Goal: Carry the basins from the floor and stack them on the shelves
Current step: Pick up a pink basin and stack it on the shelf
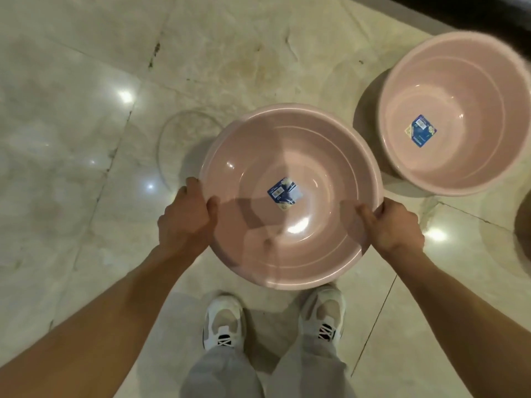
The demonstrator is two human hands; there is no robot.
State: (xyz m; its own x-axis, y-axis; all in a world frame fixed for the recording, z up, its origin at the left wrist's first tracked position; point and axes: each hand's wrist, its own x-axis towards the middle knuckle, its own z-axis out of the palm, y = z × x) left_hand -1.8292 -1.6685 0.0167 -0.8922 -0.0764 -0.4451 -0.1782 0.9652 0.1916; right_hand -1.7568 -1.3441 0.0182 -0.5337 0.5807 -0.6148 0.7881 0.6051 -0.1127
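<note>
Glossy cream marble floor tiles [86, 124], stained along dark grout lines [152, 57], reflect bright spots of overhead light [125, 96].

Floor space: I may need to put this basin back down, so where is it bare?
Bare tile lies left of the held pink basin, beyond the left hand. Right is crowded: the second pink basin sits beyond the right hand.

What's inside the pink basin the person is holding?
Only a blue label stuck to the bottom of the held basin; otherwise it is empty. Both thumbs hook over its rim. The floor beneath it is hidden.
</note>
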